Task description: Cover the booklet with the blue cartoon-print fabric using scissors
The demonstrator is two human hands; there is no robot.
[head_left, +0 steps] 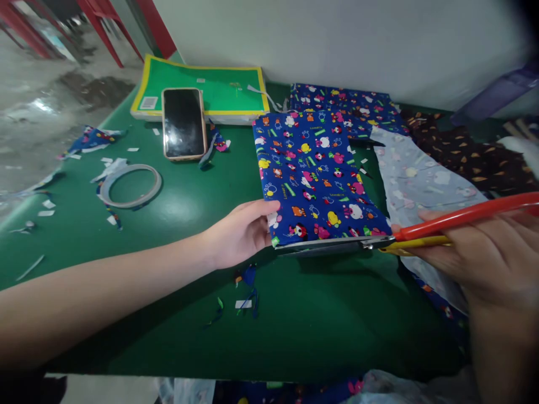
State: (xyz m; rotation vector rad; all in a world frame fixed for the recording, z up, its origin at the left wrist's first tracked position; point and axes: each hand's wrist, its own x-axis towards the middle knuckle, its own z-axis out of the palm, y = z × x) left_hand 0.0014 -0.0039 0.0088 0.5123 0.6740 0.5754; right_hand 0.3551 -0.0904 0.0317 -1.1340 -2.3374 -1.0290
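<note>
My left hand pinches the left edge of a blue printed fabric piece, thumb on top and fingers underneath. My right hand grips scissors with one red and one yellow handle. Their blades lie along the fabric's near edge and point left toward my left hand. The tips are hard to make out against the cloth. Beside the right hand, a length of the same cloth shows its pale reverse side and hangs down under the wrist.
Behind are a green book with a phone leaning on it, and more folded blue fabric. A tape ring and scraps lie left on the green table. Brown patterned cloth sits right, against a pale wall.
</note>
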